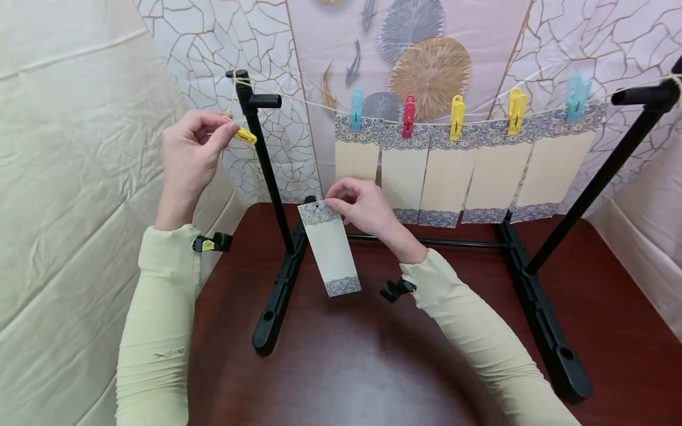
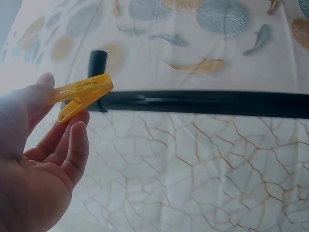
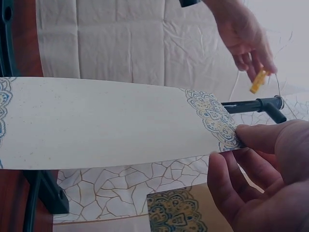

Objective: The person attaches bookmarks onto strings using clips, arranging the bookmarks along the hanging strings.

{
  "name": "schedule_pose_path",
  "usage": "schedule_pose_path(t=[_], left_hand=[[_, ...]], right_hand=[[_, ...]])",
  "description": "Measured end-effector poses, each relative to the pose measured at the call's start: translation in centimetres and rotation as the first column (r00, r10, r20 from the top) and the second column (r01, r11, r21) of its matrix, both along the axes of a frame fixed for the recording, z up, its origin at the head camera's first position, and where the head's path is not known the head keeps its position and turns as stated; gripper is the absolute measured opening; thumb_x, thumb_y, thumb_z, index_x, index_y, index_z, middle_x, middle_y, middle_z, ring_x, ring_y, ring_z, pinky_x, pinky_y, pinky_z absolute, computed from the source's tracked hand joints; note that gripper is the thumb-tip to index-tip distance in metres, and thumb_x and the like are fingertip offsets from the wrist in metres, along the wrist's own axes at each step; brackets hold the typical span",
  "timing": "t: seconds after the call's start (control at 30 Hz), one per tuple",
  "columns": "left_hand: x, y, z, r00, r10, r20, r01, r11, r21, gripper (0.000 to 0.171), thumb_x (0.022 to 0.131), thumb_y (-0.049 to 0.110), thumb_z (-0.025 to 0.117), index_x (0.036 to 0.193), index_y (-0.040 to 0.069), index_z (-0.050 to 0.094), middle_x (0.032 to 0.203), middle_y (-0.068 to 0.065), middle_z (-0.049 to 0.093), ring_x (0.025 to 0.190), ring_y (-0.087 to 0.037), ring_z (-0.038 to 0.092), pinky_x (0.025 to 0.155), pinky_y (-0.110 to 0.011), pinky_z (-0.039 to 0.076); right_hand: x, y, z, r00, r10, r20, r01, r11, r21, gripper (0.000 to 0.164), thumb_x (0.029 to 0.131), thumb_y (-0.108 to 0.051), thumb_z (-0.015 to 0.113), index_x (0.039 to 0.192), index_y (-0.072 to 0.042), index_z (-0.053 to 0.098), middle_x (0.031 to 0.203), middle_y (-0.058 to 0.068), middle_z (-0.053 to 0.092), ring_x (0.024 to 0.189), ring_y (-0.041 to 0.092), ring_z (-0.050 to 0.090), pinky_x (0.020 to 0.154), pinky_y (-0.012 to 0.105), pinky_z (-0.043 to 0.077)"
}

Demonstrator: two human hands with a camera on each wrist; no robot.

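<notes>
My left hand [image 1: 192, 157] pinches a yellow clothespin [image 1: 245, 135] beside the top of the rack's left post. In the left wrist view the clothespin [image 2: 84, 94] sits between thumb and fingers. My right hand [image 1: 367, 208] pinches the top corner of a cream bookmark card [image 1: 329, 248], which hangs tilted above the table. Blue-grey lace patterns band both its ends, and a small hole shows near its top. In the right wrist view the card [image 3: 106, 123] stretches across, with thumb and fingers on its patterned end.
A string [image 1: 309, 102] runs between the posts of a black rack [image 1: 272, 177]. Several similar cards [image 1: 447, 177] hang from it by blue, red [image 1: 408, 117] and yellow clothespins. The rack stands on a dark red-brown table [image 1: 341, 355], with patterned cloth [image 1: 266, 47] behind.
</notes>
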State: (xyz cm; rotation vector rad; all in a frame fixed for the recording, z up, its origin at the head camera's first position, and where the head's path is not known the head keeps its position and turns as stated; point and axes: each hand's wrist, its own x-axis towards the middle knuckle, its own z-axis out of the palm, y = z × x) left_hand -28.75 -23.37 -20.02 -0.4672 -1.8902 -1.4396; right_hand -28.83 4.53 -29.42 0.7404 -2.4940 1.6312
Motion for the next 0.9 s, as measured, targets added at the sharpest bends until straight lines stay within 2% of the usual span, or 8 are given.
schedule_pose_path(t=[0.17,0.37,0.53,0.7,0.9], left_hand=[[0.2,1.1,2.0,1.000,0.000,-0.006,0.000,0.999,-0.048,0.004,0.083,0.008,0.078,0.085,0.009,0.075,0.091,0.009,0.069,0.077,-0.001,0.065,0.070,-0.012,0.050],[0.8,2.3,4.6,0.999,-0.054,-0.005,0.054,0.997,-0.057,0.005,0.084,0.005,0.076,0.083,0.009,0.072,0.094,0.002,0.070,0.080,-0.006,0.066,0.072,-0.014,0.051],[1.3,3.5,6.0,1.000,-0.026,0.005,0.026,0.995,-0.094,0.007,0.084,0.007,0.076,0.083,0.010,0.070,0.096,0.002,0.070,0.082,-0.007,0.065,0.071,-0.016,0.049],[0.8,4.4,7.0,1.000,-0.003,-0.018,0.000,0.991,-0.136,0.007,0.084,0.009,0.077,0.082,0.012,0.070,0.098,0.003,0.070,0.084,-0.007,0.064,0.071,-0.016,0.049],[0.7,5.4,8.2,1.000,0.020,0.019,-0.016,0.981,-0.192,0.006,0.085,0.012,0.076,0.081,0.012,0.070,0.101,0.005,0.067,0.087,-0.007,0.064,0.077,-0.014,0.050]], right_hand=[[0.0,0.1,0.4,0.999,-0.007,-0.038,0.007,1.000,0.001,0.010,0.092,-0.017,0.069,0.099,-0.009,0.070,0.086,0.009,0.071,0.068,0.028,0.065,0.060,0.036,0.056],[-0.1,0.4,1.1,0.996,-0.015,-0.092,0.016,1.000,0.018,0.010,0.091,-0.017,0.069,0.098,-0.010,0.071,0.086,0.007,0.071,0.069,0.018,0.062,0.062,0.027,0.050],[-0.1,0.6,1.9,0.990,-0.022,-0.142,0.027,0.999,0.035,0.009,0.091,-0.015,0.069,0.097,-0.008,0.071,0.086,0.007,0.071,0.072,0.013,0.061,0.066,0.025,0.046],[0.0,0.5,2.9,0.986,-0.023,-0.163,0.027,0.999,0.026,0.008,0.091,-0.012,0.069,0.097,-0.007,0.070,0.086,0.009,0.070,0.065,0.017,0.060,0.060,0.024,0.047],[-0.1,0.6,4.1,0.993,-0.017,-0.121,0.016,1.000,-0.011,0.010,0.092,-0.013,0.069,0.099,-0.006,0.070,0.084,0.011,0.070,0.054,0.020,0.061,0.048,0.028,0.050]])
